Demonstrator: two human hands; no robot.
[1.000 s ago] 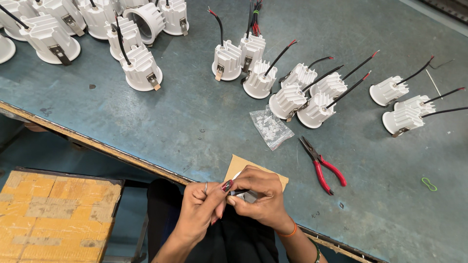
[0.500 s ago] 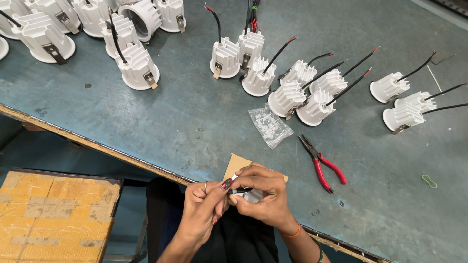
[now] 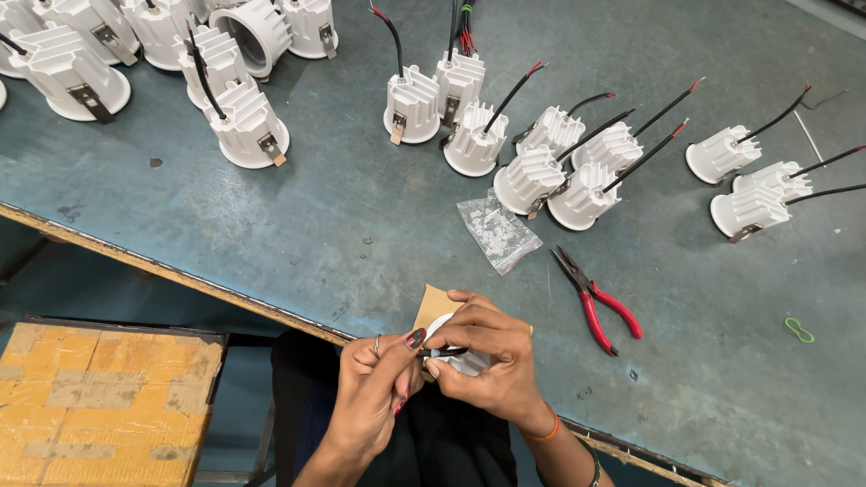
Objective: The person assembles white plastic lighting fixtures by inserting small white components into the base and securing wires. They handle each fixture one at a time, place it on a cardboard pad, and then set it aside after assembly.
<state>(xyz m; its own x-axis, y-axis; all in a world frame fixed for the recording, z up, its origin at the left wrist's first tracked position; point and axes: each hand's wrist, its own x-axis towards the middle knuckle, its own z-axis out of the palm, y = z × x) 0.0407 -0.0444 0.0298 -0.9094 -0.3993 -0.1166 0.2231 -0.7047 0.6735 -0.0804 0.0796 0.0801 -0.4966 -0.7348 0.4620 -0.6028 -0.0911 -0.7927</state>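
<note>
At the table's near edge my right hand [image 3: 483,361] cups a small white lamp housing [image 3: 462,361], mostly hidden by the fingers. My left hand [image 3: 377,388] pinches a thin dark wire [image 3: 444,352] that sticks out of the housing. Both hands rest over a piece of brown cardboard [image 3: 433,302]. Red-handled pliers [image 3: 597,302] lie just to the right of my right hand. A small clear plastic bag of tiny parts [image 3: 498,233] sits behind the hands.
Several white finned lamp housings with red-and-black wires [image 3: 541,167] stand in the middle and right of the blue-green table [image 3: 343,216]. Larger white housings [image 3: 244,126] cluster at the far left. A yellow-brown block [image 3: 99,397] sits below the table edge. A green loop [image 3: 798,330] lies at right.
My hands have stayed at the table edge, fingers shifting slightly on the wire and housing. The view has drifted a little; nothing on the table has moved.
</note>
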